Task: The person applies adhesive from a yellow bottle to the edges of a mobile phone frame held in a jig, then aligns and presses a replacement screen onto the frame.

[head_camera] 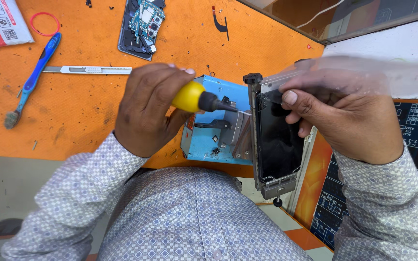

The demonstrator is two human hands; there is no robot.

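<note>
Prying, we are gripping the yellow-handled tool (197, 98) in our left hand (148, 108) while our right hand (349, 121) is pinching the clamped phone screen (276, 140) (thin glass); a slipping tip could be cracking it.

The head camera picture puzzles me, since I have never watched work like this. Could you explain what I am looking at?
The camera sits on the person's head and looks down, so you see their patterned shirt sleeves and both hands over an orange work mat. The left hand grips a yellow-handled screwdriver, its thin tip pointing at the edge of a dark phone screen. That screen is clamped in a metal holder beside a blue fixture. The right hand steadies the screen's top and pinches a clear plastic film. Farther away lie a blue toothbrush, a utility knife, a red rubber band and an opened phone with its circuit board showing.
</note>
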